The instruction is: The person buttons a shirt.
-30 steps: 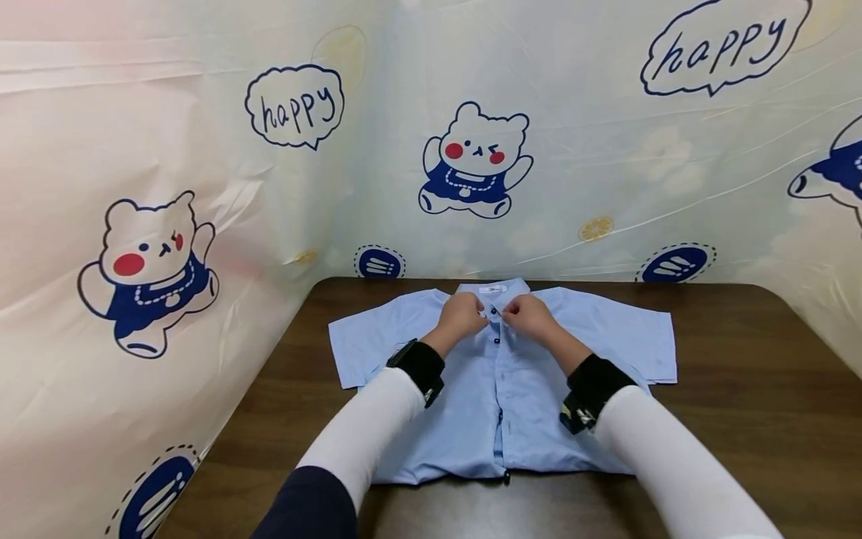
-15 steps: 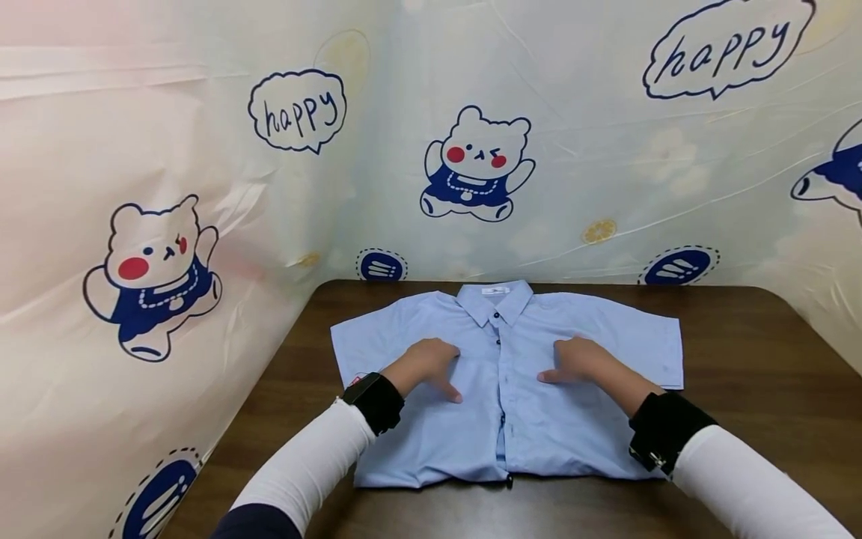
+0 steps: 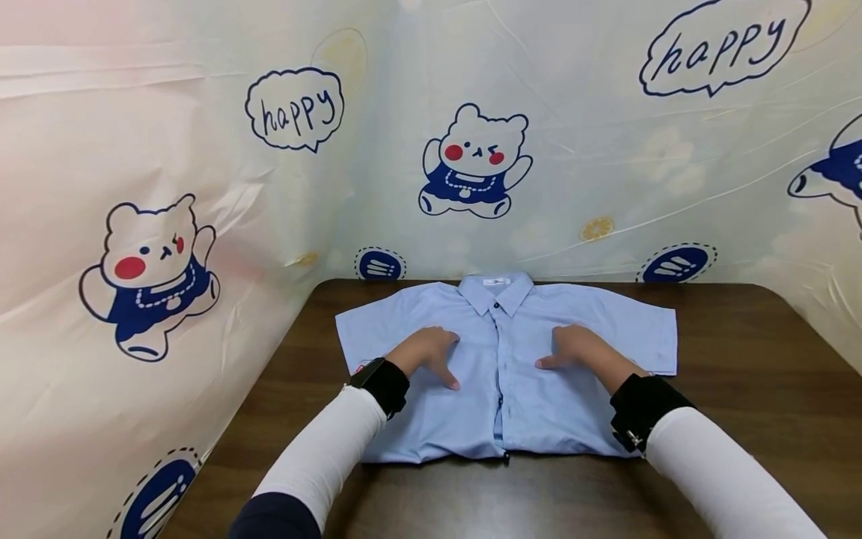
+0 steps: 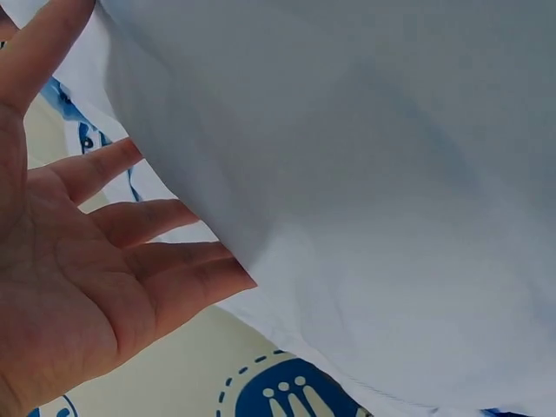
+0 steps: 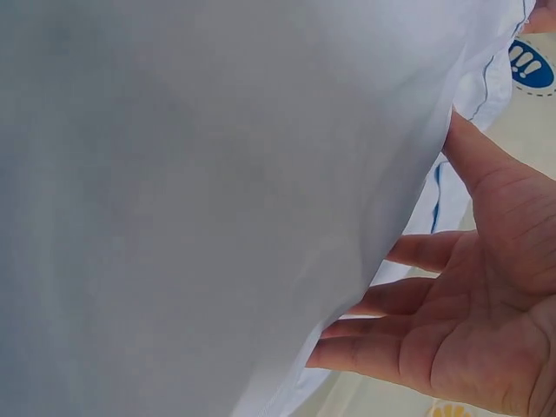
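A light blue short-sleeved button shirt (image 3: 471, 419) lies front up on the table, its collar (image 3: 481, 297) at the far side. My left hand (image 3: 431, 352) rests on the chest left of the button placket (image 3: 501, 352), thumb spread toward the middle. On the opposite side my right hand (image 3: 575, 346) lies likewise, its thumb pointing inward. Both wrist views show an open palm with spread fingers, the left fingertips (image 4: 239, 278) and the right fingertips (image 5: 326, 352) right at the fabric. A dark button (image 3: 497, 305) sits just below the collar.
The brown wooden table (image 3: 741, 419) extends on both sides of the shirt and in front of it. Behind and at the left hangs a printed curtain (image 3: 592, 150) with bears and "happy" bubbles. Both wrists wear black camera straps (image 3: 382, 385).
Both hands have left the collar, moved apart and come down onto the chest, fingers now spread. Over the last half second the shirt has slid slightly away, toward the table's far edge.
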`<action>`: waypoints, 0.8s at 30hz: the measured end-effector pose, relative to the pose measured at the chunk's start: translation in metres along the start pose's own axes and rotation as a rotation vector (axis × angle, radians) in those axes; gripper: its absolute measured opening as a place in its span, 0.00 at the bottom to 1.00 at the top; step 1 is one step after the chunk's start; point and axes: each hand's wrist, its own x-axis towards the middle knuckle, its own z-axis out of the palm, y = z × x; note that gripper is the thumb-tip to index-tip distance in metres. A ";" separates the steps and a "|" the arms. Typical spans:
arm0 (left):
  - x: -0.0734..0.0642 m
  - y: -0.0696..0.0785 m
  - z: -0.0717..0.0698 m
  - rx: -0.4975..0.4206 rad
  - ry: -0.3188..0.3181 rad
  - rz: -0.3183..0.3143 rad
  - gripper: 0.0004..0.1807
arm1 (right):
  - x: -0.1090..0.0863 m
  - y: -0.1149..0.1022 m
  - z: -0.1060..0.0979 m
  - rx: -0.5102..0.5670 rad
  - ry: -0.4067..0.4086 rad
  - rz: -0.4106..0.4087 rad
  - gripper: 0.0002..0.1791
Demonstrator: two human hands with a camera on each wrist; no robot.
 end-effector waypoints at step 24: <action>0.064 0.040 -0.041 -0.792 0.116 -0.247 0.08 | 0.044 -0.077 -0.029 0.268 0.166 0.106 0.20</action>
